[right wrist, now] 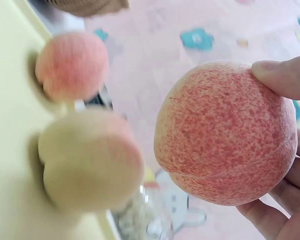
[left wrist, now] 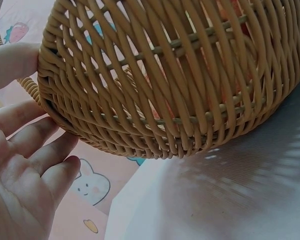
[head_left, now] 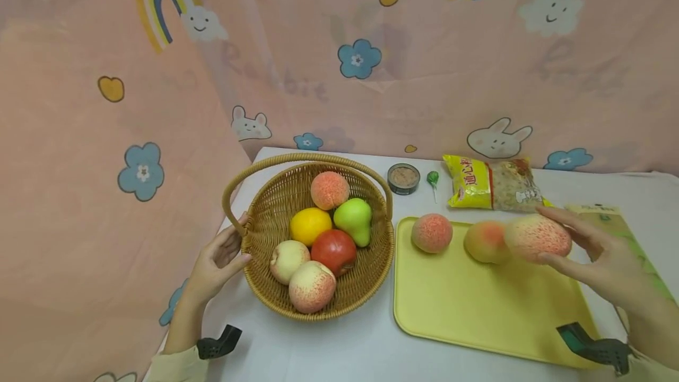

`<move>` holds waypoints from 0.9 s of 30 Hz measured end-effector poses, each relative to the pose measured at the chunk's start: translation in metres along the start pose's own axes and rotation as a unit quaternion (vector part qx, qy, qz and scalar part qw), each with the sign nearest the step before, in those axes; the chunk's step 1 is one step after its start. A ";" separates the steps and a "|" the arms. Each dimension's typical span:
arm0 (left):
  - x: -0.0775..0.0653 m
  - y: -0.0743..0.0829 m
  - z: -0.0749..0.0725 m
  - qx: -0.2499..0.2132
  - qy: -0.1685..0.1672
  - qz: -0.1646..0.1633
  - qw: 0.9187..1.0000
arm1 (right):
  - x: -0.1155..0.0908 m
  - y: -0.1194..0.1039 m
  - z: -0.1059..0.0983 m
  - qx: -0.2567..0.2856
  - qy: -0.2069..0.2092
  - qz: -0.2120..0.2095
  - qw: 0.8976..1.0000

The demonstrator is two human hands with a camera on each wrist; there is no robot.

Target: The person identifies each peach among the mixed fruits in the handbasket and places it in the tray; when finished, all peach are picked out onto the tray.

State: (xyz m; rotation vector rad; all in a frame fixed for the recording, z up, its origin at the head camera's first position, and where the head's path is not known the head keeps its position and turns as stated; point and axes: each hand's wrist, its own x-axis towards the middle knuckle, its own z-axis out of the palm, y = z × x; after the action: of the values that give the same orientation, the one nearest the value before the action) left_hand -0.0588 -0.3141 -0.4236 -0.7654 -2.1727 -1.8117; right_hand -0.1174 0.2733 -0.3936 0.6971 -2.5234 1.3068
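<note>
My right hand (head_left: 615,258) holds a speckled peach (head_left: 538,237) between thumb and fingers, above the yellow tray (head_left: 477,311). In the right wrist view the held peach (right wrist: 225,135) looks pink and apart from the two peaches on the tray. Those are a pink one (head_left: 432,233) and a yellow-orange one (head_left: 484,241). My left hand (head_left: 214,264) grips the left rim of a wicker basket (head_left: 371,287), thumb and fingertips at its edge. Inside lie a lemon (head_left: 310,227), a green pear (head_left: 354,220), a red fruit (head_left: 334,251) and several peaches (head_left: 312,287).
Behind the tray are a yellow-and-clear pasta bag (head_left: 493,184), a green lollipop (head_left: 432,179) and a round tin (head_left: 403,178). A green packet (head_left: 610,223) lies right of the tray, partly behind my right hand. The basket's handle (head_left: 307,158) arches up over it. A patterned pink cloth (head_left: 318,75) hangs behind.
</note>
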 end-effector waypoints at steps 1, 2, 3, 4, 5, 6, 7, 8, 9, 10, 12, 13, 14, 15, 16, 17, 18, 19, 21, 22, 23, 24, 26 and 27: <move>0.000 0.000 0.000 -0.001 0.001 0.001 1.000 | -0.003 0.005 -0.002 -0.008 0.002 0.015 1.000; 0.000 0.000 0.000 -0.002 0.003 0.003 1.000 | -0.006 0.010 -0.004 -0.016 0.007 0.026 1.000; 0.001 0.000 0.000 -0.003 0.004 0.003 1.000 | -0.008 0.015 -0.006 -0.022 0.012 0.036 0.999; 0.001 0.000 0.001 -0.005 0.007 0.006 1.000 | -0.011 0.020 -0.008 -0.033 0.015 0.052 0.998; 0.001 0.000 0.001 -0.005 0.008 0.006 1.000 | -0.014 0.025 -0.009 -0.036 0.018 0.065 0.997; 0.001 0.000 0.001 -0.006 0.007 0.006 1.000 | -0.017 0.029 -0.010 -0.041 0.019 0.080 0.996; 0.001 0.000 0.001 -0.006 0.008 0.006 1.000 | -0.019 0.034 -0.011 -0.047 0.020 0.094 0.994; 0.001 0.001 0.001 -0.005 0.009 0.004 1.000 | -0.021 0.038 -0.011 -0.049 0.019 0.106 0.993; 0.001 0.001 0.001 -0.003 0.011 0.002 1.000 | -0.023 0.042 -0.012 -0.051 0.013 0.124 0.991; 0.001 0.001 0.001 0.000 0.012 0.000 1.000 | -0.024 0.045 -0.013 -0.055 0.003 0.148 0.987; 0.000 0.001 0.001 0.004 0.015 -0.007 1.000 | -0.026 0.052 -0.013 -0.053 -0.018 0.190 0.980; 0.000 0.001 0.001 0.007 0.017 -0.009 1.000 | -0.027 0.055 -0.013 -0.046 -0.030 0.212 0.976; 0.000 0.001 0.001 0.010 0.019 -0.012 1.000 | -0.027 0.058 -0.013 -0.042 -0.043 0.229 0.972; -0.001 0.001 0.001 0.013 0.020 -0.014 1.000 | -0.027 0.061 -0.013 -0.041 -0.055 0.244 0.967; -0.001 0.001 0.001 0.014 0.020 -0.016 1.000 | -0.026 0.064 -0.012 -0.032 -0.060 0.259 0.964; 0.000 0.001 0.001 0.014 0.020 -0.017 1.000 | -0.026 0.067 -0.012 -0.028 -0.065 0.263 0.962; 0.000 0.001 0.001 0.015 0.020 -0.018 1.000 | -0.026 0.070 -0.011 -0.029 -0.071 0.266 0.961; 0.000 0.001 0.001 0.015 0.020 -0.019 1.000 | -0.026 0.073 -0.010 -0.030 -0.074 0.262 0.962; 0.000 0.002 0.001 0.014 0.021 -0.019 1.000 | -0.027 0.078 -0.009 -0.043 -0.078 0.255 0.963; 0.000 0.002 0.001 0.013 0.021 -0.019 1.000 | -0.027 0.080 -0.009 -0.047 -0.077 0.251 0.964; 0.000 0.002 0.001 0.012 0.021 -0.018 1.000 | -0.028 0.082 -0.009 -0.057 -0.078 0.239 0.966; -0.001 0.002 0.001 0.011 0.021 -0.016 1.000 | -0.029 0.084 -0.009 -0.064 -0.079 0.232 0.967; -0.001 0.002 0.001 0.008 0.018 -0.012 1.000 | -0.030 0.087 -0.010 -0.064 -0.078 0.226 0.969; 0.000 0.002 0.001 0.006 0.015 -0.009 1.000 | -0.030 0.088 -0.010 -0.062 -0.079 0.224 0.969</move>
State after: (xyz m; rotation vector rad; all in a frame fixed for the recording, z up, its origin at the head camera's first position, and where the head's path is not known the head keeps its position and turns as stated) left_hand -0.0575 -0.3132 -0.4227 -0.7124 -2.1763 -1.8055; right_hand -0.1361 0.3346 -0.4624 0.2146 -2.9830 1.2407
